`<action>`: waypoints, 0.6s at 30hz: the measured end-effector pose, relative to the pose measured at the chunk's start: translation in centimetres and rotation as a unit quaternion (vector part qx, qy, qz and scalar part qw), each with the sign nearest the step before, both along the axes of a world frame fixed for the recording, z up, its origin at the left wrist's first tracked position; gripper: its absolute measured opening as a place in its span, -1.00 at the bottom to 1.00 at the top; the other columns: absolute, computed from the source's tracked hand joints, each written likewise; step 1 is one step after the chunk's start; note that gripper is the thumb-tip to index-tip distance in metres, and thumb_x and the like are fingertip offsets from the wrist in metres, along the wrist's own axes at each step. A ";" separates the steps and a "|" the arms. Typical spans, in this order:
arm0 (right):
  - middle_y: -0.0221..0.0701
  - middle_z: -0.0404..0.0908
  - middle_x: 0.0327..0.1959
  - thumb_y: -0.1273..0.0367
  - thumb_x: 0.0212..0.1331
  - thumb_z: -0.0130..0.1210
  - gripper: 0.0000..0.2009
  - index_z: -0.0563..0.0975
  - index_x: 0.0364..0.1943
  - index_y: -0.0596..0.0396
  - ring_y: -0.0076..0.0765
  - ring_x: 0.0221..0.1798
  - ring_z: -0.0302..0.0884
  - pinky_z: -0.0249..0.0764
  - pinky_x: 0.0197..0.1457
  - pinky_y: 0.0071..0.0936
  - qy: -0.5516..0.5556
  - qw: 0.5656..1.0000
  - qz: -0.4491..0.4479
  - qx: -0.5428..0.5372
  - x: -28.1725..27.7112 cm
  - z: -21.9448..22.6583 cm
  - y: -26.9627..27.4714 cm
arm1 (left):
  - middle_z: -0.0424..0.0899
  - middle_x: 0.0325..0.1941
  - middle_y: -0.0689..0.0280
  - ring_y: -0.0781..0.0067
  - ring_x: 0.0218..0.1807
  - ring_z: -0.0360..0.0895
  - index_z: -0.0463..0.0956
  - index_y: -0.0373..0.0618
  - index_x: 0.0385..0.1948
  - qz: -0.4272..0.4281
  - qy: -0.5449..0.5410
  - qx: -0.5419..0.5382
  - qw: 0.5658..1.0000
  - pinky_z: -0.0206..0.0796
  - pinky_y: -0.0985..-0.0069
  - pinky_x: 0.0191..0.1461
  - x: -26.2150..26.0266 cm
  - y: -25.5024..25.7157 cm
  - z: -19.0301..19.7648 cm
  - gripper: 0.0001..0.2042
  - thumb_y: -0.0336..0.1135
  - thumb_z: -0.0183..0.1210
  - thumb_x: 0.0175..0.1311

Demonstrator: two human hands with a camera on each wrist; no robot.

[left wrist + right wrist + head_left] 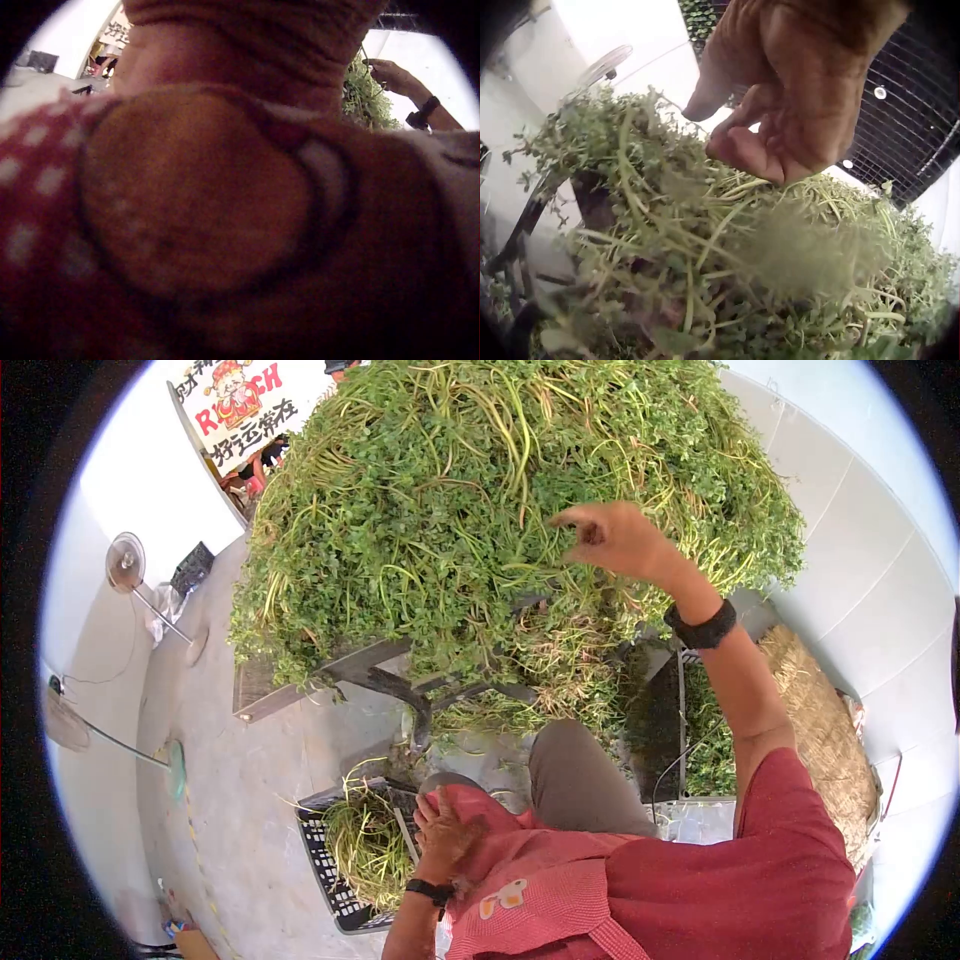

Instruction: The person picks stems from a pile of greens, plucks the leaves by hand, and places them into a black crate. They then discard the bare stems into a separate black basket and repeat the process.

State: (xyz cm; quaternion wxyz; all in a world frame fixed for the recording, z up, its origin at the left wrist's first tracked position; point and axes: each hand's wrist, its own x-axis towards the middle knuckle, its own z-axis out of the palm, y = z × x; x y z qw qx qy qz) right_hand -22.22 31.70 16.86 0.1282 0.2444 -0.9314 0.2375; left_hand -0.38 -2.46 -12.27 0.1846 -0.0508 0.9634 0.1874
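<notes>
A big heap of leafy green stems (pixel 430 530) covers the table in front of me. My right hand (pixel 625 540) is raised over the heap's near right part, thumb and forefinger parted, the other fingers bent in. In the right wrist view, this hand (pixel 795 90) hangs close above tangled stems (pixel 705 247), with no bunch in its fingers. My left hand (pixel 447 842) rests on my left thigh, fingers spread over the red apron (pixel 545 880). The left wrist view is mostly filled by blurred apron cloth (pixel 195 202), with the left fingers hidden.
Beside my left leg stands a black crate (pixel 330 870) of loose stems (pixel 365 845). Another crate (pixel 685 730) with greens is at my right, near a woven mat (pixel 815 730). Two fans (pixel 126 563) stand at the left. The table's dark frame (pixel 420 705) shows below the heap.
</notes>
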 end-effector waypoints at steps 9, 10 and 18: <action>-0.28 0.49 -0.31 0.31 -0.06 0.13 -0.71 0.55 -0.16 -0.05 -0.11 -0.22 0.49 0.44 -0.20 -0.23 0.104 0.984 -0.041 0.137 -2.3 -5.9 -1.3 | -0.32 0.40 -0.11 -0.31 0.37 -0.24 -0.21 0.12 0.35 0.017 -0.007 -0.010 1.000 -0.05 -0.17 0.22 0.3 -0.3 -0.7 0.01 0.31 0.17 -0.14; -0.28 0.49 -0.35 0.32 -0.04 0.12 -0.75 0.56 -0.21 -0.05 -0.08 -0.22 0.48 0.45 -0.21 -0.19 0.123 0.981 -0.039 0.146 -2.7 -6.1 -1.2 | -0.31 0.40 -0.11 -0.31 0.37 -0.23 -0.20 0.12 0.34 0.021 -0.003 -0.007 1.000 -0.06 -0.18 0.22 0.2 -0.3 -0.7 0.01 0.30 0.17 -0.14; -0.37 0.52 -0.34 0.26 -0.08 0.18 -0.84 0.58 -0.42 -0.01 -0.19 -0.18 0.46 0.41 -0.25 -0.28 0.237 0.968 0.084 -0.015 1.6 -3.6 -3.3 | -0.07 0.36 -0.02 -0.05 0.36 -0.06 0.10 0.00 0.24 0.020 0.049 0.045 0.998 0.01 -0.01 0.26 -1.9 -0.4 -1.1 -0.20 0.08 0.25 -0.06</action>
